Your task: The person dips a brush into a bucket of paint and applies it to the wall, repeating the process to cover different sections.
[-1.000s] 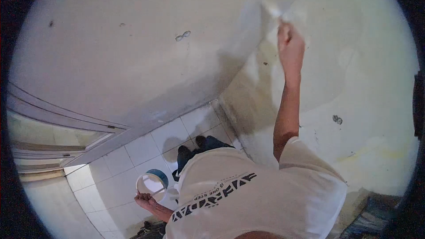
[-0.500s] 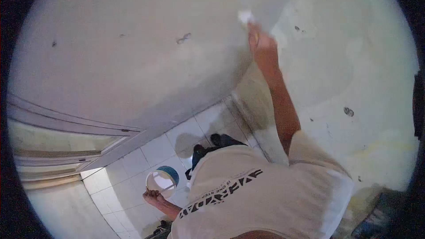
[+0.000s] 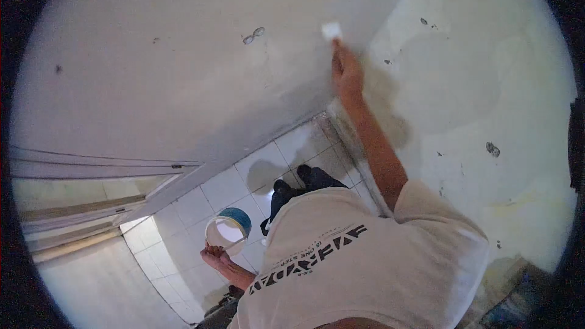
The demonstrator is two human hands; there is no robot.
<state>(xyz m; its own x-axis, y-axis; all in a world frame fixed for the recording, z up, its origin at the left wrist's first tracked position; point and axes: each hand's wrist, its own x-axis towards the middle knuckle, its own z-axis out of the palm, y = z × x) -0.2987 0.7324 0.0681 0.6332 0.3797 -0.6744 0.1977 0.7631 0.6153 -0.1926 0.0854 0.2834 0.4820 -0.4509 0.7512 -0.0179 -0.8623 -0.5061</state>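
My right hand (image 3: 347, 73) is raised and closed around a paintbrush; the brush's white head (image 3: 331, 30) is at the wall (image 3: 201, 85), close to the inside corner. Whether the bristles touch the surface is hard to tell, and the handle is mostly hidden by my fingers. Lower down, my left hand (image 3: 216, 256) grips the near rim of a paint bucket (image 3: 234, 220), which is blue-green outside. White paint (image 3: 229, 230) shows inside it, and a pale strip crosses its mouth beside my fingers.
A second wall (image 3: 457, 97) with dark chips and patches meets the first at the corner. White floor tiles (image 3: 222, 198) lie below, around my dark shoes (image 3: 308, 173). A door frame (image 3: 97, 170) stands at the left, and a dark object (image 3: 518, 295) sits at lower right.
My right hand has moved the paintbrush down along the wall near the corner. The bucket stays in my left hand, and the view has shifted slightly.
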